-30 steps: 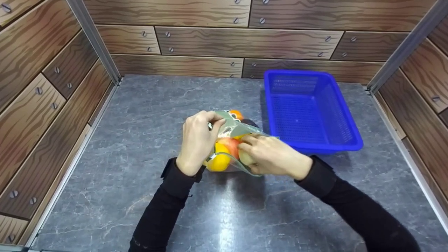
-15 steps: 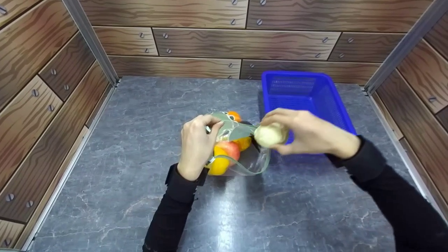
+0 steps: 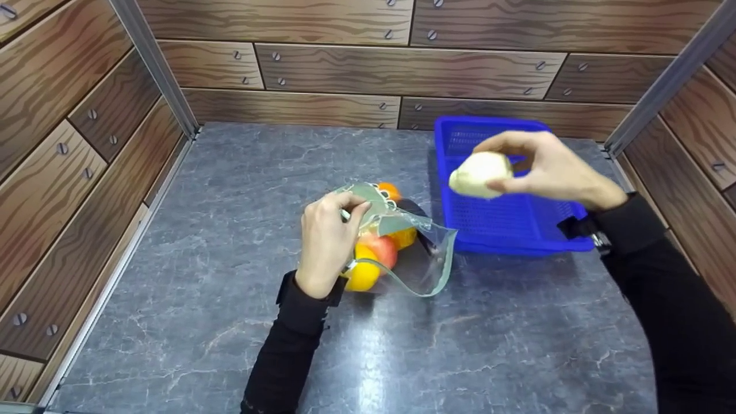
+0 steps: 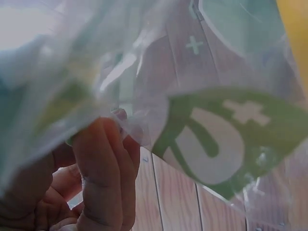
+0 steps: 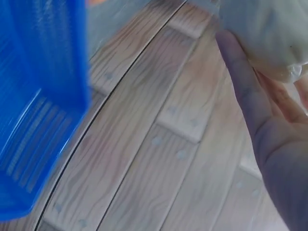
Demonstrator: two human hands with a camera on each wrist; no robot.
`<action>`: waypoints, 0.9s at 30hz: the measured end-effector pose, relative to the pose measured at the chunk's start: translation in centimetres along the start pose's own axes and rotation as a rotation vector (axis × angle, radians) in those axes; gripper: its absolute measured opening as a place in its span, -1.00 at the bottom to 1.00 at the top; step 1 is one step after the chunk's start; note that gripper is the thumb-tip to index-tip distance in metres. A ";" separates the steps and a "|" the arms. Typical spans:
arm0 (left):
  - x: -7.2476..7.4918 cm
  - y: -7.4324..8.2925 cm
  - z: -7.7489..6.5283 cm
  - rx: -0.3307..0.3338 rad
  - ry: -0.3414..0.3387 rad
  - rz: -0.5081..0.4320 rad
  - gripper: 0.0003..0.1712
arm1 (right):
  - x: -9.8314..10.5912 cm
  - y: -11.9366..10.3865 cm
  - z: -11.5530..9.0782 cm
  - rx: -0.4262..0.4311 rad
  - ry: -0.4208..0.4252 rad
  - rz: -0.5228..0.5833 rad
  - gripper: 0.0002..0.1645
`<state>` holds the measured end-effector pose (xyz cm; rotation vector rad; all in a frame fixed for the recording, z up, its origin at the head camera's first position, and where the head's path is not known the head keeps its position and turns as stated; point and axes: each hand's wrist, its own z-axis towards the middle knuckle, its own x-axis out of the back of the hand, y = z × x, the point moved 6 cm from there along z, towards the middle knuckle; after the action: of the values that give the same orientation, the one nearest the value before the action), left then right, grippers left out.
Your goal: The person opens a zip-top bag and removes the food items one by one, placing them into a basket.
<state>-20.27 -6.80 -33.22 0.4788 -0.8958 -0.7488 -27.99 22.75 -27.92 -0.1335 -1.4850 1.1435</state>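
Observation:
My left hand (image 3: 326, 244) pinches the upper edge of a clear plastic bag (image 3: 440, 270) with green print, and the mouth of the bag gapes to the right. Inside lie a yellow fruit (image 3: 363, 276), a red-and-yellow apple-like fruit (image 3: 384, 252), an orange-yellow fruit (image 3: 404, 237) and a dark item (image 3: 411, 208). An orange fruit (image 3: 389, 190) shows at the bag's far side. Between thumb and fingers, my right hand (image 3: 558, 172) holds a pale cream, roundish pear-like item (image 3: 482, 174) above the basket. The left wrist view shows fingers (image 4: 103, 163) gripping the plastic.
A blue plastic basket (image 3: 440, 155) with slotted walls stands at the back right, its visible floor bare. Wood-patterned walls (image 3: 322, 69) enclose the grey marbled table (image 3: 241, 190) at the back and on both sides.
My right hand has drawn the pale item out of the bag and carried it right and up over the basket. The left hand stays at the bag's edge.

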 end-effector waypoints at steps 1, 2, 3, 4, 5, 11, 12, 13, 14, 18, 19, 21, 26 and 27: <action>0.0 0.0 0.0 -0.002 0.000 -0.001 -0.90 | 0.2 0.8 0.4 -0.017 0.019 -0.025 -0.43; 0.0 0.0 0.0 -0.002 0.000 -0.001 -0.91 | 0.4 1.6 0.9 -0.030 0.034 -0.057 -0.44; 0.0 0.0 0.1 -0.003 -0.001 0.000 -0.91 | 0.5 2.5 1.4 -0.037 0.050 -0.091 -0.45; 0.0 0.0 0.1 -0.003 -0.001 0.001 -0.91 | 0.6 3.3 1.8 -0.042 0.062 -0.128 -0.45; 0.1 0.0 0.1 -0.003 -0.001 0.002 -0.91 | 0.6 4.1 2.3 -0.050 0.070 -0.164 -0.45; 0.3 0.0 0.4 -0.006 0.000 0.005 -0.91 | 0.4 9.1 5.0 -0.132 0.060 -0.320 -0.34; 0.3 0.0 0.3 -0.007 0.000 0.004 -0.92 | 0.3 10.0 5.4 -0.150 0.043 -0.337 -0.32; 0.3 0.0 0.3 -0.006 -0.001 0.004 -0.92 | 0.1 10.8 5.7 -0.167 0.027 -0.353 -0.31; 0.3 0.0 0.2 -0.005 -0.004 0.005 -0.92 | -0.1 11.6 6.0 -0.183 0.014 -0.366 -0.31; 0.2 -0.1 0.1 0.004 -0.012 0.004 -0.91 | -0.9 14.2 6.9 -0.243 -0.023 -0.406 -0.33; 0.2 0.0 0.1 0.004 -0.013 0.003 -0.91 | -1.1 14.8 7.1 -0.256 -0.030 -0.414 -0.33; 0.1 0.0 0.0 0.003 -0.012 0.001 -0.90 | -1.6 15.7 7.4 -0.289 -0.041 -0.420 -0.35; 0.2 -0.1 0.0 0.000 -0.011 -0.002 -0.90 | -2.3 17.2 7.8 -0.370 -0.077 -0.436 -0.39; 0.2 -0.1 0.0 0.001 -0.011 -0.002 -0.90 | -2.4 17.5 7.8 -0.382 -0.082 -0.438 -0.39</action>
<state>-20.21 -7.01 -33.15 0.4772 -0.9060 -0.7528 -42.48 25.71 -40.35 -0.0194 -1.6906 0.5142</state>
